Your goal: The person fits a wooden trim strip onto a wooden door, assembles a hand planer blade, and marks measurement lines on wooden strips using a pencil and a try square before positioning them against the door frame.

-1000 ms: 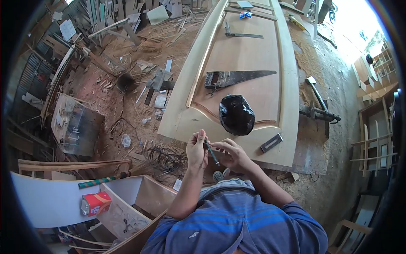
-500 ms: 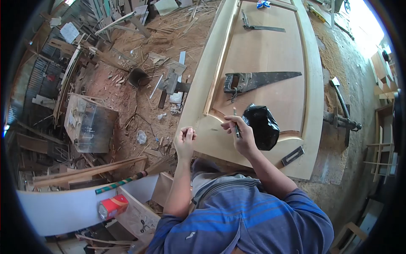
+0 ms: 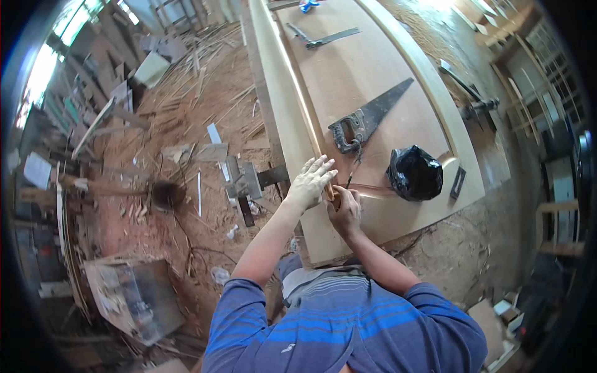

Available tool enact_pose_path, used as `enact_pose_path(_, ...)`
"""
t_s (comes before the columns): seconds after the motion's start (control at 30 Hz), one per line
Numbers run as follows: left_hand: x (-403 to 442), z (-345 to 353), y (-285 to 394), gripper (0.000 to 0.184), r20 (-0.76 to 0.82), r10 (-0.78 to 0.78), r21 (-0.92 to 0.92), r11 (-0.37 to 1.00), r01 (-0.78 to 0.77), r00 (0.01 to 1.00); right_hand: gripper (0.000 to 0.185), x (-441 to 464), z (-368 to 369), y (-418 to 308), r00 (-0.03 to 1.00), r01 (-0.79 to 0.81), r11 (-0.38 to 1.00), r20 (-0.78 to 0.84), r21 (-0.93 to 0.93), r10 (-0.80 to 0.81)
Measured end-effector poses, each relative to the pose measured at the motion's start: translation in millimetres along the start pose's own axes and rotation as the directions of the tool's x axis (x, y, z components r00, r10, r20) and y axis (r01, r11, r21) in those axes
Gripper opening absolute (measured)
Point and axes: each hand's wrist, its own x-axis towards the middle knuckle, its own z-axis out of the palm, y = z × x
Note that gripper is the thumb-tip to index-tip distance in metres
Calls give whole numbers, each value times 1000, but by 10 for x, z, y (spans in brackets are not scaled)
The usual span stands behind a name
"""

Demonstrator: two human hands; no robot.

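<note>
A pale wooden door point(image 3: 398, 217) with a recessed panel lies in front of me. My left hand point(image 3: 309, 184) lies flat, fingers stretched out, over the lower end of a long moulding strip point(image 3: 305, 93) along the panel's left edge. Close beside it, my right hand point(image 3: 346, 210) is closed round a pencil point(image 3: 351, 176) at the strip's end. On the panel lie a handsaw point(image 3: 376, 115), a try square point(image 3: 326, 38) and a blue-and-red packet point(image 3: 308, 5). A black plastic bag point(image 3: 415, 174) sits to the right of my right hand.
A small dark rectangular tool point(image 3: 458, 182) lies at the door's lower right corner. Metal clamp parts point(image 3: 245, 183) stick out at left, others point(image 3: 477, 109) at right. Wood scraps and sawdust cover the floor point(image 3: 186, 118). A box-like crate point(image 3: 134, 298) stands lower left.
My view has turned, shifting the door. My left hand has opened from a loose fist and come down on the moulding. My right hand has moved with the pencil to the strip's end.
</note>
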Motion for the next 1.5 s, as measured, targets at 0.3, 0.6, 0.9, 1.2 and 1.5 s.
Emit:
enact_pose_path(0.3, -114, -53, -84, 27, 341, 329, 18, 934, -356, 880, 53, -652, -101, -163, 992, 46, 998, -114, -34, -50)
enact_pose_path(0.6, -363, 21, -145, 30, 207, 435, -45, 899, -436, 876, 49, -1343, -304, -190, 996, -20, 999, -87, 38, 23)
enact_pose_path(0.9, 295, -173, -570, 37, 304, 473, -140, 881, -452, 827, 38, -1240, -98, -337, 936, -266, 964, -236, 17, 263)
enact_pose_path(1.2, 936, -164, -1001, 32, 322, 640, -373, 763, -528, 698, 34, -950, 204, -612, 794, -523, 845, -427, -116, 433)
enact_pose_path(1.5, 1282, -249, -1261, 25, 320, 644, -310, 764, -566, 695, 31, -558, 523, -623, 758, -538, 840, -474, -66, 448)
